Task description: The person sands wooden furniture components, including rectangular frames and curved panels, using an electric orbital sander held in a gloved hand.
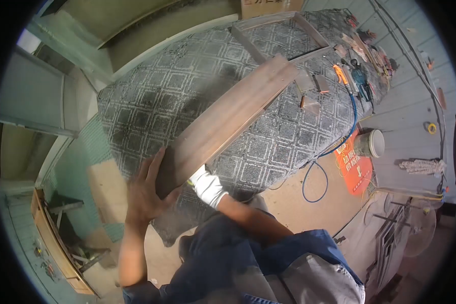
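Note:
A long brown wooden board (233,119) slants across the patterned grey cloth, its near end toward me and its far end by a wooden frame (281,33). My bare left hand (149,190) grips the board's near end, fingers along the left edge and thumb near the end face. On the other side, my right hand (209,190) wears a white glove and reaches in by the board's right edge. The board hides its fingertips, and a bit of yellow shows there. I cannot make out whether it holds anything.
The cloth-covered table (157,96) fills the middle. On its right lie an orange-handled air gun (339,74) with a blue hose (353,114), small wooden blocks (310,105) and a teal power tool (359,78). A white bucket (375,143) stands beyond its right edge.

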`<state>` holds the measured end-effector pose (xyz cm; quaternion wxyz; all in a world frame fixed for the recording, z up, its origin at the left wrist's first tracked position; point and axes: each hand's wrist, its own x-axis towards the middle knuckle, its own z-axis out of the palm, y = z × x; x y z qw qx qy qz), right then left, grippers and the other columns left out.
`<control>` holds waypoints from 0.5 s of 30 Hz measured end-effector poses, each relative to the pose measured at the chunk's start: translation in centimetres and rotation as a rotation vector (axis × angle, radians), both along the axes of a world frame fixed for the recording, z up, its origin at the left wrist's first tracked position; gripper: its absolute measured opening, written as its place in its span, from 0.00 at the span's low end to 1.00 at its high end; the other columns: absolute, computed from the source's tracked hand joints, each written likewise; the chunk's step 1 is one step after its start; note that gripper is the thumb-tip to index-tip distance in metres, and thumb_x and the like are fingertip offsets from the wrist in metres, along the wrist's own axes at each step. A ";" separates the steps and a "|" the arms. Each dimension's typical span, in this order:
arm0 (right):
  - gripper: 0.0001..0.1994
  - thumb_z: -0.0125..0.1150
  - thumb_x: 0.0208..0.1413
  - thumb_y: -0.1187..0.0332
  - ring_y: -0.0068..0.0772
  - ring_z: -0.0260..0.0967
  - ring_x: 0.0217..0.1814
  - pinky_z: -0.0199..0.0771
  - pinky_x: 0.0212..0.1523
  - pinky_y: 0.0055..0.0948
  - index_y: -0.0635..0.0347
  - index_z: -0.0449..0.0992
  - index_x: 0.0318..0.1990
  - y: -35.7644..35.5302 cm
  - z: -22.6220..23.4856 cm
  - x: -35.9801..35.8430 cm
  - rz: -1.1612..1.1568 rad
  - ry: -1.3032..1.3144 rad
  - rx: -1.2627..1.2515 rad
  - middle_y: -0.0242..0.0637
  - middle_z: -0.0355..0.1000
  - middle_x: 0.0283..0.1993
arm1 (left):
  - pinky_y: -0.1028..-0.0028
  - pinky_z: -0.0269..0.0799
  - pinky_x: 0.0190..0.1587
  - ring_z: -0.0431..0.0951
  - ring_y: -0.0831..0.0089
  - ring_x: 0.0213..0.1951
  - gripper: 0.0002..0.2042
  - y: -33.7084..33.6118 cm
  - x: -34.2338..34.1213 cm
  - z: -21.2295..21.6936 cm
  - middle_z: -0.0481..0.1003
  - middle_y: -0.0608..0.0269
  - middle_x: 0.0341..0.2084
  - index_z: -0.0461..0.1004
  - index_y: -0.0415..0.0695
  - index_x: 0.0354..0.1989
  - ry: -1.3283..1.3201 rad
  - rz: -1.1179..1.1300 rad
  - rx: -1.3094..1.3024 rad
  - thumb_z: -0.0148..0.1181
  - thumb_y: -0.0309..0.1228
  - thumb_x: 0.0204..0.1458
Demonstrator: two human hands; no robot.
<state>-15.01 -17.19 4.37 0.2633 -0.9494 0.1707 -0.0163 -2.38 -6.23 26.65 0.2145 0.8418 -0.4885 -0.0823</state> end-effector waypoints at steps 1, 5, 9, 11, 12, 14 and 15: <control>0.12 0.52 0.68 0.61 0.63 0.76 0.51 0.79 0.48 0.55 0.40 0.78 0.54 0.7 -0.1 0.2 0.022 0.016 -0.009 0.57 0.70 0.50 | 0.48 0.78 0.53 0.79 0.36 0.53 0.47 0.0 0.1 -0.1 0.75 0.40 0.58 0.61 0.43 0.75 -0.016 -0.020 -0.002 0.71 0.53 0.49; 0.14 0.57 0.64 0.63 0.64 0.78 0.48 0.81 0.48 0.53 0.41 0.77 0.56 -6.6 3.0 -0.7 -0.202 -0.025 0.151 0.58 0.70 0.49 | 0.48 0.77 0.54 0.78 0.35 0.54 0.46 0.8 -0.5 -0.2 0.74 0.38 0.59 0.59 0.44 0.77 -0.034 -0.038 -0.034 0.69 0.51 0.50; 0.25 0.70 0.54 0.63 0.64 0.78 0.48 0.82 0.51 0.51 0.35 0.74 0.60 -17.7 4.3 -0.3 -0.393 0.110 0.125 0.59 0.70 0.52 | 0.48 0.75 0.56 0.76 0.34 0.57 0.45 0.4 -1.0 -0.1 0.72 0.37 0.61 0.59 0.42 0.76 -0.016 -0.037 -0.045 0.69 0.50 0.52; 0.31 0.73 0.51 0.58 0.63 0.77 0.52 0.81 0.53 0.50 0.34 0.71 0.64 -21.2 5.2 -2.8 -0.478 0.002 0.055 0.59 0.72 0.53 | 0.48 0.74 0.57 0.75 0.38 0.57 0.45 0.2 -0.8 -0.5 0.73 0.41 0.59 0.61 0.42 0.75 -0.056 -0.049 -0.083 0.70 0.48 0.49; 0.32 0.74 0.51 0.58 0.62 0.77 0.52 0.81 0.53 0.49 0.34 0.70 0.66 -21.6 6.4 -4.2 -0.498 -0.015 0.047 0.59 0.72 0.54 | 0.48 0.74 0.57 0.75 0.41 0.57 0.46 0.6 -0.7 -0.7 0.74 0.45 0.58 0.62 0.42 0.74 -0.082 -0.037 -0.097 0.72 0.46 0.46; 0.35 0.75 0.50 0.56 0.62 0.77 0.51 0.80 0.53 0.49 0.35 0.69 0.67 -23.1 6.9 -8.8 -0.533 0.008 0.014 0.58 0.73 0.53 | 0.48 0.73 0.59 0.74 0.41 0.59 0.46 0.5 -0.9 -0.8 0.74 0.45 0.59 0.62 0.41 0.74 -0.097 -0.038 -0.113 0.72 0.46 0.46; 0.34 0.75 0.49 0.55 0.62 0.77 0.51 0.80 0.52 0.49 0.35 0.69 0.65 -23.5 7.5 -10.9 -0.564 0.049 -0.003 0.57 0.73 0.52 | 0.49 0.72 0.61 0.73 0.41 0.61 0.46 0.5 -1.2 -0.7 0.73 0.45 0.60 0.62 0.40 0.74 -0.111 -0.032 -0.111 0.72 0.45 0.45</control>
